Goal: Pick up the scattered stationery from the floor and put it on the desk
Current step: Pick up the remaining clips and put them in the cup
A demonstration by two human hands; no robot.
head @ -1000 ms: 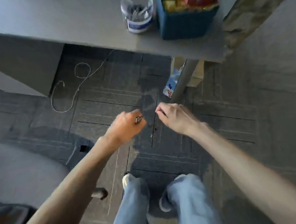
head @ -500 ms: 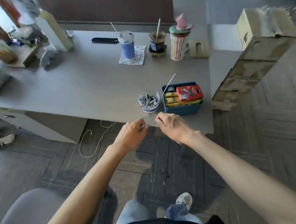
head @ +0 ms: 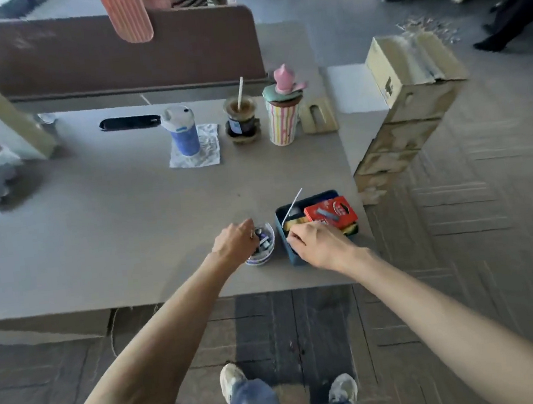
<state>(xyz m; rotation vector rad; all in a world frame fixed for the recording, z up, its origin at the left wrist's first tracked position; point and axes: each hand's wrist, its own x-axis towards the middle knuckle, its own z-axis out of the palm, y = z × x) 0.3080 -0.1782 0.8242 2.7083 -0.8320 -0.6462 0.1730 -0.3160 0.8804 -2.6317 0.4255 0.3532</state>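
Both hands are held over the near right part of the desk [head: 129, 222]. The left hand [head: 235, 243] is placed directly above a small clear cup [head: 265, 248] of clips, fingers curled narrow; a small metal item seems to be pinched at the fingertips [head: 251, 233], though what it is cannot be made out. The right hand [head: 317, 245] is set over the near left corner of a blue box [head: 294, 258], thumb and forefinger closed together as if a small piece is pinched; the piece itself is too small to be seen.

Cup and box stand just beside each other, cup to the left. A red packet [head: 330, 211] lies in the box, and a thin white stick [head: 292, 207] leans out of it, tilted far and right.

Judgement: the drop-off step is in hand. Each hand is already above its own container, so only a release straight down is called for; no crossing of arms is needed.

On the floor [head: 305, 329] between desk edge and shoes, one or two tiny specks are visible; whether these are stationery cannot be told. If so, they lie near, directly below both arms, about equally close to either hand.
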